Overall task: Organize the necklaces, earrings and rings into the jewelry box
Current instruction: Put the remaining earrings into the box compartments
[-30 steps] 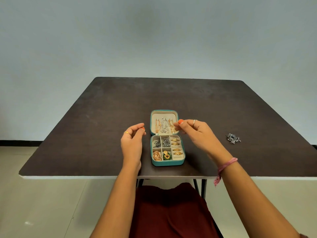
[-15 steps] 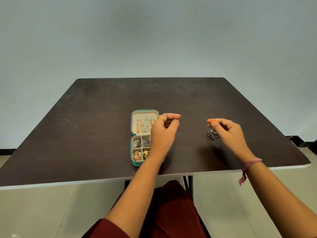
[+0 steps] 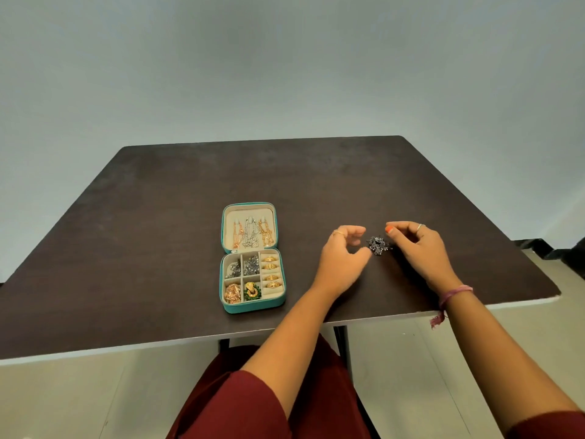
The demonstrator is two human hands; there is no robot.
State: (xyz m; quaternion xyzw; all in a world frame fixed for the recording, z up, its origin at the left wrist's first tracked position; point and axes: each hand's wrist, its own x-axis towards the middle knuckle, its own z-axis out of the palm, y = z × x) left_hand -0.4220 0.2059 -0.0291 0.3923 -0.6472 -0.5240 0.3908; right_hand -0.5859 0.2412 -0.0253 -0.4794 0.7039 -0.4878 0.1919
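Both hands have left the jewelry box [image 3: 252, 304] for the silver earring cluster [image 3: 377, 245] lying on the counter [image 3: 158, 217]; left hand [image 3: 343, 259] and right hand [image 3: 418, 245] flank it, fingers loosely curled, gripping nothing yet.

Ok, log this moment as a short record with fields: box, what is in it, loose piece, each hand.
box: teal jewelry box, open, lid laid back on the dark table
lid: chains hang inside
ring rolls: gold rings along the right column
small compartments: silver and gold pieces, one with green
loose piece: silver jewelry cluster on the table, right of the box
left hand: fingers curled beside the cluster, holding nothing
right hand: fingers curled at the cluster's other side; contact unclear
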